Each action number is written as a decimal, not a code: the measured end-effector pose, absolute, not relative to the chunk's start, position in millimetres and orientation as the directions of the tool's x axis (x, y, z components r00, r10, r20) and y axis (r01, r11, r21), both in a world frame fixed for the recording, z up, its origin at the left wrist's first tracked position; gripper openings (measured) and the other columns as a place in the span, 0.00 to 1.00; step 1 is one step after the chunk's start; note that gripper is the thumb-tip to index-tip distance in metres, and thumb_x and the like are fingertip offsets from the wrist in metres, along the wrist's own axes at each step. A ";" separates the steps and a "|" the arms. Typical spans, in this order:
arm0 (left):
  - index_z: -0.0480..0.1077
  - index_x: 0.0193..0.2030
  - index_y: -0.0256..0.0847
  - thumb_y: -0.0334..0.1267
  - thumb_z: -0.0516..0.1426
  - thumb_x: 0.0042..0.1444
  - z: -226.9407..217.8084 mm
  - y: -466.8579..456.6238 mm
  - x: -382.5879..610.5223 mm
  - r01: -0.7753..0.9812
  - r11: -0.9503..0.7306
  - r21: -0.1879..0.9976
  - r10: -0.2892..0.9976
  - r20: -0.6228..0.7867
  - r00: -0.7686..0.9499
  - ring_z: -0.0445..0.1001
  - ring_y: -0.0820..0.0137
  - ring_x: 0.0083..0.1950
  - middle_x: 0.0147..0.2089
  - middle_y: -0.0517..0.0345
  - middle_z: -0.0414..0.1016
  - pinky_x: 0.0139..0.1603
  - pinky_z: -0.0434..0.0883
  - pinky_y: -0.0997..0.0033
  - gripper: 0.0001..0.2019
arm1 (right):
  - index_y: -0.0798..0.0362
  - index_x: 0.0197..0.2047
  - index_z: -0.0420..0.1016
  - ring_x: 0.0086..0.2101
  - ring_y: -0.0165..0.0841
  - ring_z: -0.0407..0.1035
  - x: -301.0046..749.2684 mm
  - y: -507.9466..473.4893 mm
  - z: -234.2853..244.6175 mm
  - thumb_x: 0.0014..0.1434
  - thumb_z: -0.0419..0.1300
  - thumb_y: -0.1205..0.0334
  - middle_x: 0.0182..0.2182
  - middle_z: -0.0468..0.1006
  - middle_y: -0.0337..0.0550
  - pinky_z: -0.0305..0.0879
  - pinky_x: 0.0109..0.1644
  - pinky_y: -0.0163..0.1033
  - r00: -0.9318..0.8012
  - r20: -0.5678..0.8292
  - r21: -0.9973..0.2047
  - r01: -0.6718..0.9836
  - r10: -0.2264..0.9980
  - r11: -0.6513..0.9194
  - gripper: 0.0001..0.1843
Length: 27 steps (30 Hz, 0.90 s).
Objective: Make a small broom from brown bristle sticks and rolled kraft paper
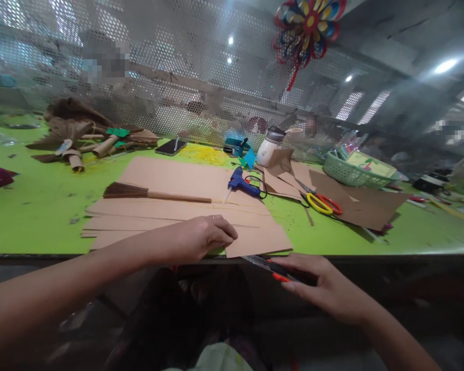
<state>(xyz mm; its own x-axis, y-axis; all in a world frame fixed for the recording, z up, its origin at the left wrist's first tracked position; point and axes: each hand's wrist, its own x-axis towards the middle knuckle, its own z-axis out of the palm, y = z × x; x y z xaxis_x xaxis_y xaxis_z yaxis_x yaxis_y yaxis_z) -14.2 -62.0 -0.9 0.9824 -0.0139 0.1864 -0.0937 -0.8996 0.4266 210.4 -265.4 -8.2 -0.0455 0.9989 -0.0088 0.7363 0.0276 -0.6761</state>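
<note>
My left hand (201, 238) is closed at the front edge of the table, its fingertips pinching the near edge of a brown paper sheet (261, 238). My right hand (325, 286) grips a utility knife (278, 270) with a black and orange body. The knife's metal blade points left, at the sheet's front edge. More brown sheets and strips (170, 172) lie stacked behind my left hand. Across them rests a brush-like bundle (158, 194) with a fringed dark end and a paper-wrapped stem. A blue glue gun (240, 184) lies on the sheets, nozzle toward me.
Scissors (320, 203) with yellow and red handles lie right on brown scraps (365, 203). Farther back are a phone (171, 147), yellow shreds (203, 153), a white jar (269, 147) and a green basket (340, 172). Crumpled brown paper pieces (77, 134) sit left on the green table (50, 216).
</note>
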 end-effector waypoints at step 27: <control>0.66 0.56 0.34 0.29 0.54 0.47 1.3 -79.7 -34.3 -0.042 -0.946 0.321 -0.012 0.095 0.995 0.59 0.57 0.65 0.64 0.43 0.62 0.66 0.58 0.60 0.26 | 0.45 0.55 0.74 0.48 0.42 0.70 206.3 -273.8 -19.5 0.59 0.61 0.55 0.47 0.78 0.45 0.64 0.53 0.49 -0.002 -0.076 -0.737 0.674 0.997 -0.055 0.20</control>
